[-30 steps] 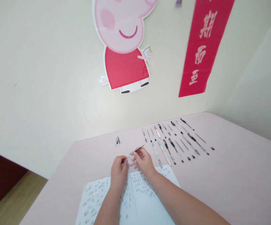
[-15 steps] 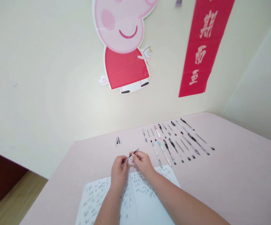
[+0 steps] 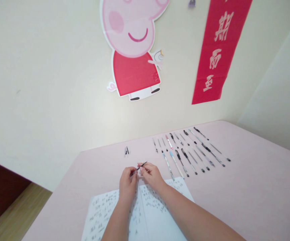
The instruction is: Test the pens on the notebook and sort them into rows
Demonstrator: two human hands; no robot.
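Both my hands meet above the top edge of an open notebook (image 3: 157, 222) covered in handwriting. Between them slants a slim pen (image 3: 142, 166), its dark pointed end up to the right. My left hand (image 3: 128, 182) is closed around the pen's lower end, which the fingers mostly hide. Thumb and fingers of my right hand (image 3: 152, 174) pinch it nearer the dark tip. Whether it is a whole pen or a refill going into a barrel is too small to tell.
Two slanted rows of pens and refills (image 3: 181, 164) lie on the pink table (image 3: 250, 187) to the right. Small dark and clear pieces (image 3: 127, 151) lie beyond my hands. Behind the table, the wall bears a cartoon pig cutout (image 3: 136, 72) and a red banner (image 3: 215, 60).
The dark tip has shifted slightly down and left, so less of the pen sticks out past my right fingers. Both hands keep nearly the same place.
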